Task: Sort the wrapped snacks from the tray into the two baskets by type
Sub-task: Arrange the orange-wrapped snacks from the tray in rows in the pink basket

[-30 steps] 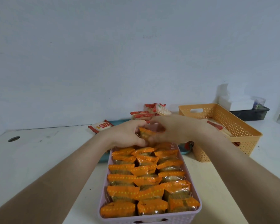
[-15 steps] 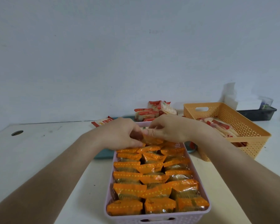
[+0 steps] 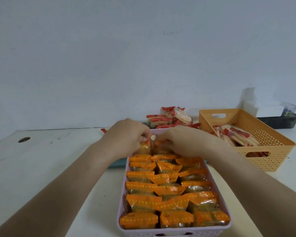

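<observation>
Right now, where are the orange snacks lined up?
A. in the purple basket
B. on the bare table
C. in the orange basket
A: the orange snacks sit in rows inside the purple basket, while the orange basket holds red-and-white packs.

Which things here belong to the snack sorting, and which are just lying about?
Job: left hand, right hand, orange-wrapped snacks, lilac basket, orange basket, red-and-white snacks, teal tray.
Lying about: dark tray, white box.
</observation>
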`<state>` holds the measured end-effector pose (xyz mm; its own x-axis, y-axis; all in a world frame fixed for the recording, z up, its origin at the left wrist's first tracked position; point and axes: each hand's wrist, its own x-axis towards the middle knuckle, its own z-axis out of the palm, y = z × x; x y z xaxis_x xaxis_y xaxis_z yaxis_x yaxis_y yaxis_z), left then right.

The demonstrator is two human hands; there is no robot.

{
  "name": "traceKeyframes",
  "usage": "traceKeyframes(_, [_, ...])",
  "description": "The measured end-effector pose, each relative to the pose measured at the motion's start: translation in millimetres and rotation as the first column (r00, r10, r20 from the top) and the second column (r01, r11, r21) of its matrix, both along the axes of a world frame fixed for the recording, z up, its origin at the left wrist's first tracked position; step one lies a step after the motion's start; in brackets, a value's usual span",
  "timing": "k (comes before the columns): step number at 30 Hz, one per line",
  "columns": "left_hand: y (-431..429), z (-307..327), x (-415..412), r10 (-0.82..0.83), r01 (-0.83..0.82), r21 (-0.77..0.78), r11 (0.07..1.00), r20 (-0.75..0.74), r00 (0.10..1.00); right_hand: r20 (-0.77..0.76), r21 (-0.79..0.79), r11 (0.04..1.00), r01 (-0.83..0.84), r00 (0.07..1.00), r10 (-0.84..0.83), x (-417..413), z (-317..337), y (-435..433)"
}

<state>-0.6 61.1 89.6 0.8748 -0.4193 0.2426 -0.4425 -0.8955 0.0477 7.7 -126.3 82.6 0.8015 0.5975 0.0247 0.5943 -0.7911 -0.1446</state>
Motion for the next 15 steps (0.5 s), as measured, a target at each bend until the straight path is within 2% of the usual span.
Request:
traceKeyframes(2, [-1.5,-8.7,-1.1,-0.023,0.030,0.139,0.990,-0.056,0.998,0.049,-0.016,0.999,-0.049,0.998,0.050,2.4,-9.1,8.5])
traceKeyframes(4, [0.7,-13.4,1.1,-0.029,0.045,0.163,0.986,-0.097,0.995,0.027,0.047,0.998,-0.036,0.999,0.035,4.7,-11.7,11.7])
traceKeyframes(6, [2.6,-10.6,2.8,-0.032,0.049,0.151,0.987,-0.114,0.993,-0.079,0.093,0.994,0.050,0.996,-0.042,5.2,-4.7,8.7])
traceKeyframes(7, [2.3,-7.9,2.9,-0.047,0.058,0.115,0.992,-0.097,0.994,-0.139,0.122,0.989,0.087,0.988,-0.070,5.0,-1.2,6.5])
traceKeyframes(10, [-3.9,-3.4,1.8,-0.108,0.111,-0.130,0.985,0.029,0.994,-0.252,0.220,0.957,0.188,0.959,-0.130,7.2,8.6,1.9])
traceKeyframes(11, [-8.5,-3.9,1.9,-0.137,0.137,-0.162,0.977,0.016,0.990,-0.263,0.212,0.949,0.235,0.949,-0.176,9.8,10.0,0.6])
traceKeyframes(12, [-13.0,-5.0,1.3,-0.163,0.156,-0.141,0.978,-0.037,0.986,-0.259,0.177,0.946,0.271,0.940,-0.221,11.7,10.3,1.4])
traceKeyframes(15, [-25.8,-13.6,5.0,-0.144,0.169,0.090,0.982,-0.236,0.961,-0.197,0.056,0.944,0.326,0.930,-0.310,18.3,9.1,2.6])
